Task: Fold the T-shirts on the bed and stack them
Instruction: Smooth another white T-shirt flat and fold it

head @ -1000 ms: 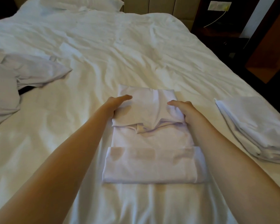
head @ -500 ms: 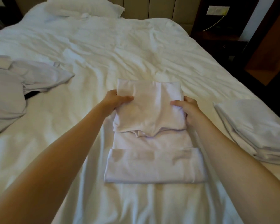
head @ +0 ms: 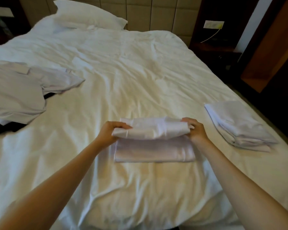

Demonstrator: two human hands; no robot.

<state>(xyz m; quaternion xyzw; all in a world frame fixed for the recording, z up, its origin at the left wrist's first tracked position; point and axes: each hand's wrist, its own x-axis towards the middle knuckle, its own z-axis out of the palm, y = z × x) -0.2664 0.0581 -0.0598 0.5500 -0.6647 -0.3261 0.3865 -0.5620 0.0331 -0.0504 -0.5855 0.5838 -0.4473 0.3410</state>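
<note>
A white T-shirt [head: 154,147], partly folded into a narrow rectangle, lies on the white bed [head: 131,77] in front of me. Its far portion is lifted and doubled toward me over the near part. My left hand [head: 111,131] grips the left end of that lifted fold. My right hand [head: 194,129] grips its right end. A stack of folded white T-shirts [head: 238,125] sits to the right, near the bed's edge. Unfolded white T-shirts [head: 22,90] lie crumpled at the left.
A white pillow [head: 88,15] rests against the padded headboard [head: 156,12] at the far end. Dark floor and wooden furniture [head: 269,52] border the bed's right side. A dark item [head: 5,129] shows under the crumpled shirts at the left.
Both hands closed on the shirt's far portion, lifted it and brought it toward me over the near part. The shirt looks shorter now.
</note>
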